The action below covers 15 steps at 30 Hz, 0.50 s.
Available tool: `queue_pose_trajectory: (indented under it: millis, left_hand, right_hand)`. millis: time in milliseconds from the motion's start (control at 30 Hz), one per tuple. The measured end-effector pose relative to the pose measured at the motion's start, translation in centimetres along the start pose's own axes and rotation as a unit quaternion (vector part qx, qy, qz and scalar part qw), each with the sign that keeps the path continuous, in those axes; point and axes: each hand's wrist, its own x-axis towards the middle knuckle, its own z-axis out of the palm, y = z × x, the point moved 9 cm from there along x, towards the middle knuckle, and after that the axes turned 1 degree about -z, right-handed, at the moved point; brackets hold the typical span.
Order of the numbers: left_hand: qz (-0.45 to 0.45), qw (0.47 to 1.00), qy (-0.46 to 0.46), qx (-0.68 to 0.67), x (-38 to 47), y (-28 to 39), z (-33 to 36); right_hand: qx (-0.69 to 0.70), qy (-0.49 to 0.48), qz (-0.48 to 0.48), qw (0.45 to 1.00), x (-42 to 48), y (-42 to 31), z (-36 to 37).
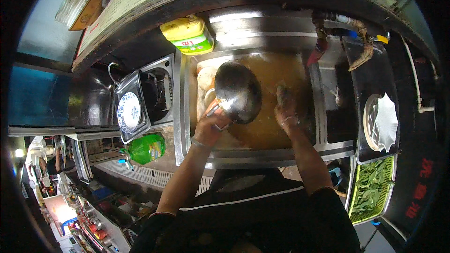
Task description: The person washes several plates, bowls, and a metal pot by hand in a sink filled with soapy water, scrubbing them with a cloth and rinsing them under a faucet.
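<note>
My left hand (212, 123) grips the side handle of a dark metal wok (239, 93), which is tilted with its rounded underside showing over the sink. Brown, murky water fills the stainless steel sink (242, 154). To the right of the wok, my right hand (286, 112) is lowered at the water, its fingers around or on a greyish scrubbing pad or cloth (281, 93) that is blurred. Pale round dishes (207, 77) lie at the sink's left side, partly hidden by the wok. What else lies under the water cannot be made out.
A yellow detergent jug (190, 37) stands behind the sink. Pipes and a tap (364, 49) hang at the back right. At left are a patterned plate (129, 112) in a clear tray and a green bottle (147, 148). A green basket of leaves (372, 189) sits at lower right.
</note>
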Motion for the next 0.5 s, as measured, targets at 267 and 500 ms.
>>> queue_pose_trajectory:
  millis: [267, 500]
  left_hand:
    - [0.005, 0.999, 0.046, -0.010, 0.1, -0.7, -0.5]
    - [0.038, 0.998, -0.028, 0.032, 2.1, -2.6, -1.6]
  right_hand:
    - [-0.274, -0.074, 0.053, 0.957, 0.2, 0.9, -1.5]
    - [-0.011, 0.023, -0.201, 0.979, -10.6, -18.6, 7.6]
